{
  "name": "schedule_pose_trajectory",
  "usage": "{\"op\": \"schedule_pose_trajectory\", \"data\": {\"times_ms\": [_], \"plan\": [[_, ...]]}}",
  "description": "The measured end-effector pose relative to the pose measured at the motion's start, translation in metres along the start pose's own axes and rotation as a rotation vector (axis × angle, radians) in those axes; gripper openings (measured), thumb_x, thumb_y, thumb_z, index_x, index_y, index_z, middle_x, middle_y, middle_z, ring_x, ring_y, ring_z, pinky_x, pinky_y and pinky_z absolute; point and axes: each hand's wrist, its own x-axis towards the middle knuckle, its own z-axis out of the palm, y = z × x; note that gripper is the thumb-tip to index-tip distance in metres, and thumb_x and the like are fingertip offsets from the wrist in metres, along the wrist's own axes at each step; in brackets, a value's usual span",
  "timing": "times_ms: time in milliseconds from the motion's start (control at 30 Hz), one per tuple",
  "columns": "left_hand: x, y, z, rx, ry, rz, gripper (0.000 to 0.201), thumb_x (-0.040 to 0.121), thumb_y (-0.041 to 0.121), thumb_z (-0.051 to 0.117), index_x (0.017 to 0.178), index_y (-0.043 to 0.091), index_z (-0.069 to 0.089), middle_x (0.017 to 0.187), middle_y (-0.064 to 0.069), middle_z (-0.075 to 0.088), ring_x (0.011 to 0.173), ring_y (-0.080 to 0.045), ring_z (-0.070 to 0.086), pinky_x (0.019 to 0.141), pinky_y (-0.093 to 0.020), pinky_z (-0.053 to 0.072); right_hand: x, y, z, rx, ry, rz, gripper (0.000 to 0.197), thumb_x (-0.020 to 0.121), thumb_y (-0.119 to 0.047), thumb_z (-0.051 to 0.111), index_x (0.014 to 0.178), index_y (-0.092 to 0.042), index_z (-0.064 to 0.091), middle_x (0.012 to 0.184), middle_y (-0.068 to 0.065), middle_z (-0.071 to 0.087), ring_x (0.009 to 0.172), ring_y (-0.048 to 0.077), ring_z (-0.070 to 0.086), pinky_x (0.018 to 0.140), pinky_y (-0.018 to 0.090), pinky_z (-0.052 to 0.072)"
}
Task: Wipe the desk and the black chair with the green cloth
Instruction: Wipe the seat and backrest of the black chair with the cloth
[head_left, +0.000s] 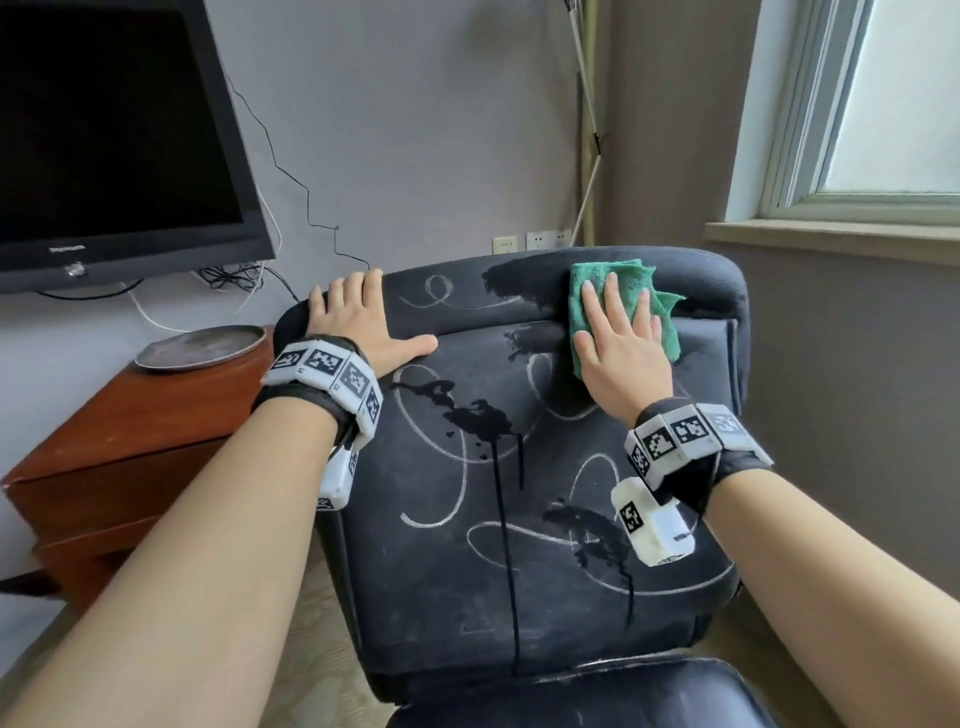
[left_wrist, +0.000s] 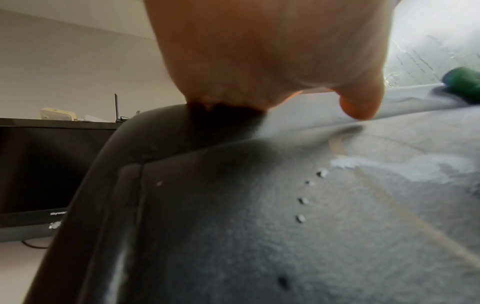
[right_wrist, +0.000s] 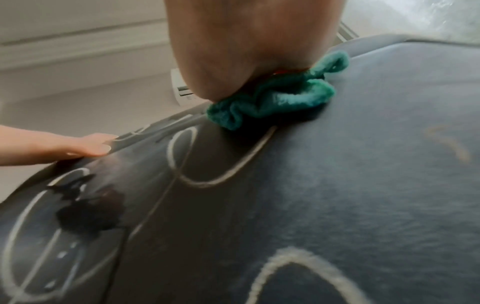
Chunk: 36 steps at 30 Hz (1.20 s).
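Observation:
The black chair (head_left: 519, 493) fills the middle of the head view, its dusty backrest marked with white chalk loops and dark wet streaks. My right hand (head_left: 618, 343) lies flat with straight fingers on the green cloth (head_left: 631, 280), pressing it against the upper right of the backrest. The right wrist view shows the cloth (right_wrist: 272, 100) bunched under my palm. My left hand (head_left: 358, 322) rests flat on the chair's upper left corner, fingers over the top edge, thumb spread toward the middle. In the left wrist view the chair back (left_wrist: 259, 226) lies below my left hand (left_wrist: 259, 51) and the cloth (left_wrist: 465, 84) shows far right.
A brown wooden cabinet (head_left: 119, 441) with a round metal plate (head_left: 200, 347) stands left of the chair. A black TV (head_left: 104, 140) hangs above it with cables (head_left: 234, 275) trailing down the wall. A window sill (head_left: 831, 239) is at the right, wall sockets (head_left: 545, 240) behind the chair.

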Motion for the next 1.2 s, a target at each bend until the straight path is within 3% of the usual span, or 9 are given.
{"op": "schedule_pose_trajectory", "data": {"times_ms": [167,300,400,533,667,933,1000,1133,1200], "plan": [[0.007,-0.007,0.006,-0.024,0.014,0.079,0.099,0.081,0.071,0.044,0.151,0.012,0.005,0.154,-0.007,0.017,0.141,-0.024,0.015,0.116,-0.041,0.008,0.020,-0.048,0.019,-0.002,0.008,-0.256,0.053,0.101,-0.031,0.031,0.151,-0.032,0.011,0.159,-0.006,0.003,0.146,0.031,-0.008,0.117,0.043,-0.001],[0.000,-0.025,0.014,0.073,0.020,0.173,0.103,0.081,0.073,0.037,0.151,0.012,-0.007,0.159,-0.005,0.001,0.144,-0.023,0.003,0.117,-0.040,0.001,0.032,-0.076,0.034,-0.043,-0.002,-0.455,0.053,0.097,-0.037,0.026,0.149,-0.031,0.020,0.158,-0.005,0.015,0.146,0.034,0.004,0.116,0.046,0.007],[-0.004,-0.035,0.019,0.140,0.015,0.214,0.110,0.067,0.080,0.014,0.150,0.012,-0.009,0.159,-0.003,-0.007,0.145,-0.023,-0.003,0.116,-0.040,-0.003,0.038,-0.073,0.038,-0.049,0.044,-0.443,0.059,0.090,-0.044,0.018,0.148,-0.033,0.025,0.156,-0.005,0.022,0.145,0.031,0.012,0.115,0.044,0.010],[-0.002,-0.028,0.020,0.103,0.019,0.205,0.102,0.081,0.074,0.034,0.151,0.012,-0.007,0.159,-0.004,-0.005,0.145,-0.023,-0.002,0.116,-0.040,-0.002,0.059,-0.075,0.034,-0.015,0.124,-0.294,0.052,0.098,-0.038,0.028,0.149,-0.034,0.020,0.158,-0.006,0.015,0.147,0.025,0.004,0.117,0.040,0.003],[0.000,-0.025,0.022,0.066,0.015,0.179,0.099,0.084,0.069,0.040,0.151,0.013,-0.006,0.159,-0.003,-0.005,0.145,-0.022,-0.003,0.116,-0.041,-0.003,0.067,-0.094,0.033,0.097,0.147,-0.153,0.049,0.100,-0.032,0.031,0.148,-0.032,0.023,0.157,-0.008,0.017,0.146,0.025,0.002,0.116,0.042,-0.001],[-0.003,-0.025,0.020,0.020,0.020,0.158,0.099,0.084,0.069,0.041,0.151,0.012,-0.004,0.159,-0.004,-0.002,0.145,-0.022,-0.002,0.117,-0.042,-0.002,0.021,-0.076,0.047,0.067,0.057,-0.427,0.051,0.094,-0.034,0.025,0.145,-0.033,0.033,0.154,-0.008,0.027,0.145,0.025,0.017,0.115,0.034,0.010],[-0.002,-0.022,0.018,0.026,0.001,0.150,0.099,0.084,0.070,0.040,0.151,0.012,-0.005,0.158,-0.004,-0.004,0.145,-0.022,-0.003,0.117,-0.042,-0.002,0.010,-0.068,0.047,0.041,0.027,-0.463,0.054,0.093,-0.036,0.021,0.145,-0.031,0.034,0.153,-0.007,0.030,0.142,0.027,0.023,0.114,0.037,0.014],[-0.003,-0.023,0.016,0.027,-0.010,0.160,0.099,0.084,0.069,0.041,0.151,0.013,-0.006,0.158,-0.003,-0.004,0.145,-0.022,-0.004,0.117,-0.041,-0.003,0.010,-0.060,0.044,-0.079,0.043,-0.483,0.054,0.095,-0.034,0.025,0.148,-0.027,0.026,0.155,-0.004,0.025,0.144,0.027,0.020,0.116,0.039,0.015],[-0.004,-0.024,0.016,0.028,-0.017,0.171,0.099,0.084,0.069,0.040,0.151,0.013,-0.007,0.158,-0.004,-0.005,0.145,-0.022,-0.004,0.117,-0.041,-0.003,0.021,-0.055,0.037,-0.054,0.094,-0.366,0.051,0.100,-0.029,0.032,0.150,-0.026,0.020,0.158,-0.003,0.017,0.146,0.027,0.011,0.117,0.038,0.009]]}}
